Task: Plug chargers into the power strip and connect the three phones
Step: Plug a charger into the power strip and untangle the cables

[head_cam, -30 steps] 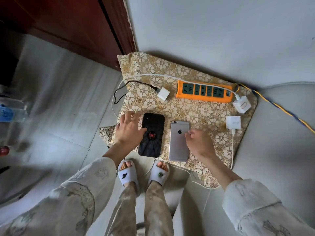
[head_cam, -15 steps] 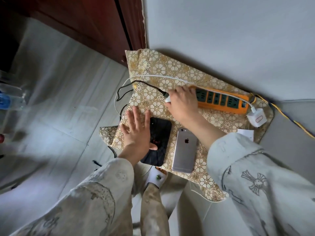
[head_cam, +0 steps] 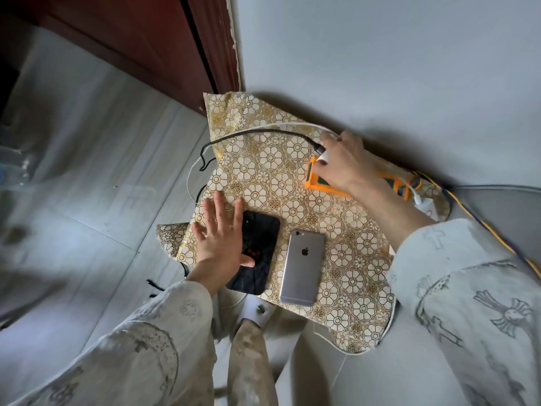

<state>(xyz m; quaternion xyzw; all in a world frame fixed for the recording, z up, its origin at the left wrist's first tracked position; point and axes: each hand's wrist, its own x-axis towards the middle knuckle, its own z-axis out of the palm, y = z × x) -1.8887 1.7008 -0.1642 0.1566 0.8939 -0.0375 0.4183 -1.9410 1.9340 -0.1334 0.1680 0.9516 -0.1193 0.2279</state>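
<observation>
Mostly hidden, the power strip lies under the right hand, fingers grasping a charger; left hand flat, released.

You have two phones in view: a black phone at 7 o'clock on the cloth and a silver phone at 6 o'clock. There is one orange strip at 2 o'clock. You can count two chargers: one at the strip's left end and one at 3 o'clock, past its right end. Two cables run along the 12 o'clock edge, a black cable and a white cable. One cloth lies under it all. Two hands show, left hand and right hand.
</observation>
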